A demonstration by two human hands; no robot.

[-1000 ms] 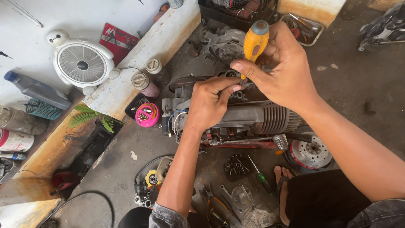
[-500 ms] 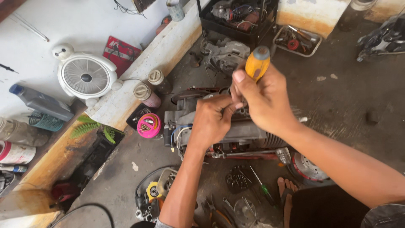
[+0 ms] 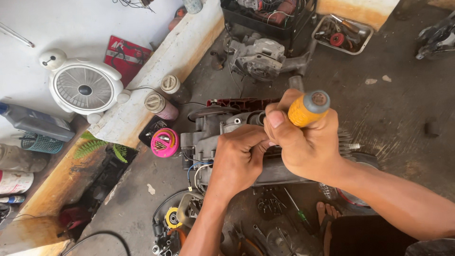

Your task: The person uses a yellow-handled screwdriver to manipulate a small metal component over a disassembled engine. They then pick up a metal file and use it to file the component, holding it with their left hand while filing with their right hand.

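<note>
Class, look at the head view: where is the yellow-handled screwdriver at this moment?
The yellow-handled screwdriver is right of centre, gripped upright in the right hand, directly above the grey engine. The left hand sits just beside it, on the engine.

Both my forearms are bare from wrist to elbow, no watch, no rings, no gloves. My left hand [image 3: 239, 159] has short trimmed nails, and so does my right hand [image 3: 303, 142], its thumbnail showing pale and clean. Down at the bottom edge, my bare toes [image 3: 327, 213] peek out of a dark sandal [image 3: 323, 232].
</note>
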